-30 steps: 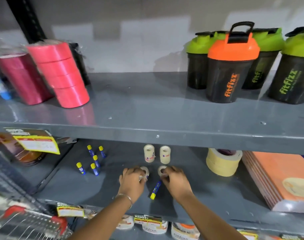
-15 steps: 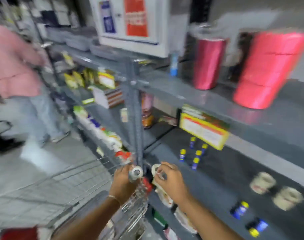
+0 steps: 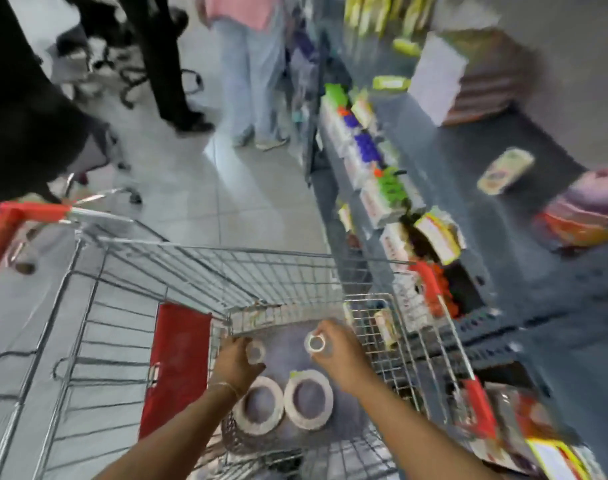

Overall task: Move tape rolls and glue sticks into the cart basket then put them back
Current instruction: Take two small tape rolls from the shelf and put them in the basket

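Both my hands reach down into the wire cart basket (image 3: pixel 371 306). My left hand (image 3: pixel 235 363) grips a small clear tape roll (image 3: pixel 256 352). A second small tape roll (image 3: pixel 315 342) is pinched in my right hand (image 3: pixel 339 355). Below the hands, on the basket's floor, lie two large cream tape rolls side by side: one on the left (image 3: pixel 259 405) and one on the right (image 3: pixel 308 398). No glue sticks show in this blurred view.
The cart has red corner guards (image 3: pixel 429 282) and a red seat flap (image 3: pixel 177 362). Grey shelving (image 3: pixel 503 271) with packaged goods runs along the right. Two people's legs (image 3: pixel 247 74) stand on the tiled aisle floor beyond the cart, near a chair base.
Both hands lifted a small tape roll each off the lower shelf, swung left, and now hold them inside the cart basket. My view turned from the shelf down to the cart.
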The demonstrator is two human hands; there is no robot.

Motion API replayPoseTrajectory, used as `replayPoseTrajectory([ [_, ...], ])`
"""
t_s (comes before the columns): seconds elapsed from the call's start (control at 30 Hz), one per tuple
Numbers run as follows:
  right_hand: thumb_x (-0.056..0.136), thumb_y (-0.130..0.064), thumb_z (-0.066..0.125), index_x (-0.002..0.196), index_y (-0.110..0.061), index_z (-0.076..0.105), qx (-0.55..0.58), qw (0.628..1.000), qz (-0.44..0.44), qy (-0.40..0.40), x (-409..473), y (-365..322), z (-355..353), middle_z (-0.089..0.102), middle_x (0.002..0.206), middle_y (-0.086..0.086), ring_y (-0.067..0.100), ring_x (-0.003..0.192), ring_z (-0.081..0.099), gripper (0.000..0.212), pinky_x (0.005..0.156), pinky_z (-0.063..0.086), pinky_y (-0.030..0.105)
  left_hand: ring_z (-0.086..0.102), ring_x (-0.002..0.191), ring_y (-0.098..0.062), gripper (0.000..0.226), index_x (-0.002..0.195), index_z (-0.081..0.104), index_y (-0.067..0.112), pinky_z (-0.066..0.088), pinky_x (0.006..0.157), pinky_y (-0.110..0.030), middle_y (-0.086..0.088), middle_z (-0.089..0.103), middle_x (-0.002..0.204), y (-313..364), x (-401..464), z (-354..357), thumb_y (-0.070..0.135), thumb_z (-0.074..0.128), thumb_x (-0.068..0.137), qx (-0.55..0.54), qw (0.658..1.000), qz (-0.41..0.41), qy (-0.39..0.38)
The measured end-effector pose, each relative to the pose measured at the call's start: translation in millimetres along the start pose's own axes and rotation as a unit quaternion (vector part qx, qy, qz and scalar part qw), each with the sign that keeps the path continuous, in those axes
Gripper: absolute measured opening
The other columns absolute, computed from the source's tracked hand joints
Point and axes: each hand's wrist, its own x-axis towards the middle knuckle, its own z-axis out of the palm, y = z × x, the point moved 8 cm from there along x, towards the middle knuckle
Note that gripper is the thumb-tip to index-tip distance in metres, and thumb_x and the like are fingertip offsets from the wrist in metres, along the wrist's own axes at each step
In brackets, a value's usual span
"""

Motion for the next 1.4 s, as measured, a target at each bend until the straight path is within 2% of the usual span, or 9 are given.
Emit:
replayPoseTrajectory([
  [0.07,0.077,-0.018,0.067,0.083,-0.03,0.051,-0.009,0.999,0.022,-0.042,23,12,40,0.063,0.088,0.0,0.019,0.079,0.06,0.021,0.065,0.047,0.039,0.056,0.113,-0.034,0.055,0.113,0.063,0.009,0.044,0.092,-0.032,-0.017,0.06,0.122,-21,15,18,0.024,0.082,0.064,0.003,1.0,-0.015,-0.021],
  [0.17,0.074,-0.009,0.067,0.086,-0.017,0.055,-0.011,0.997,0.022,-0.073,52,26,95,0.064,0.088,0.009,0.026,0.084,0.062,0.018,0.061,0.041,0.033,0.056,0.114,-0.034,0.044,0.114,0.062,0.01,0.045,0.094,-0.032,-0.016,0.059,0.123,-47,40,39,0.014,0.072,0.071,-0.009,0.999,-0.045,-0.01],
  [0.3,0.072,-0.013,0.068,0.091,-0.031,0.047,-0.028,0.992,0.039,-0.112,77,47,159,0.061,0.093,-0.005,0.017,0.081,0.059,0.034,0.068,0.054,0.041,0.065,0.093,-0.029,0.034,0.107,0.061,0.022,0.054,0.079,-0.033,-0.009,0.064,0.111,-80,71,68,0.027,0.067,0.074,0.012,0.994,-0.105,-0.041],
  [0.37,0.071,-0.01,0.068,0.094,-0.032,0.045,-0.061,0.99,0.048,-0.116,84,58,183,0.061,0.097,-0.002,0.019,0.082,0.059,0.039,0.067,0.054,0.039,0.065,0.095,-0.03,0.033,0.106,0.059,0.02,0.054,0.079,-0.034,-0.011,0.064,0.109,-90,84,81,0.027,0.067,0.075,0.035,0.992,-0.102,-0.058],
  [0.7,0.074,-0.014,0.07,0.117,-0.019,0.046,-0.18,0.97,0.022,-0.164,97,72,229,0.052,0.122,0.005,0.028,0.11,0.051,0.049,0.087,0.049,0.043,0.065,0.098,-0.038,0.03,0.106,0.057,0.006,0.052,0.078,-0.041,-0.022,0.061,0.112,-109,103,111,0.022,0.064,0.082,0.092,0.986,-0.099,-0.1],
  [0.9,0.071,-0.025,0.078,0.129,-0.021,0.037,-0.17,0.974,0.037,-0.143,87,64,206,0.051,0.129,0.006,0.03,0.116,0.052,0.071,0.089,0.048,0.041,0.064,0.097,-0.037,0.045,0.114,0.051,0.007,0.051,0.08,-0.041,-0.017,0.053,0.119,-96,94,100,0.027,0.072,0.079,0.119,0.986,-0.068,-0.092],
  [1.1,0.071,-0.023,0.079,0.132,-0.02,0.04,-0.172,0.982,0.017,-0.079,64,45,130,0.052,0.13,0.005,0.029,0.116,0.052,0.072,0.085,0.048,0.04,0.063,0.101,-0.035,0.048,0.119,0.048,0.012,0.052,0.077,-0.041,-0.012,0.052,0.129,-44,71,66,0.03,0.07,0.08,0.191,0.979,0.011,-0.065],
  [1.2,0.07,-0.016,0.077,0.139,-0.018,0.036,-0.152,0.988,0.012,-0.034,36,33,73,0.051,0.135,0.009,0.032,0.123,0.048,0.08,0.091,0.049,0.045,0.061,0.105,-0.034,0.048,0.117,0.05,0.015,0.052,0.08,-0.042,-0.008,0.052,0.128,16,47,47,0.036,0.071,0.079,0.216,0.972,0.092,-0.031],
  [1.4,0.072,-0.028,0.079,0.132,-0.027,0.036,-0.16,0.982,0.017,0.103,-66,-1,-57,0.05,0.132,0.002,0.03,0.115,0.052,0.073,0.087,0.048,0.044,0.057,0.107,-0.037,0.054,0.118,0.054,0.012,0.052,0.082,-0.048,-0.008,0.053,0.127,160,-33,35,0.032,0.076,0.073,0.224,0.936,0.27,0.006],
])
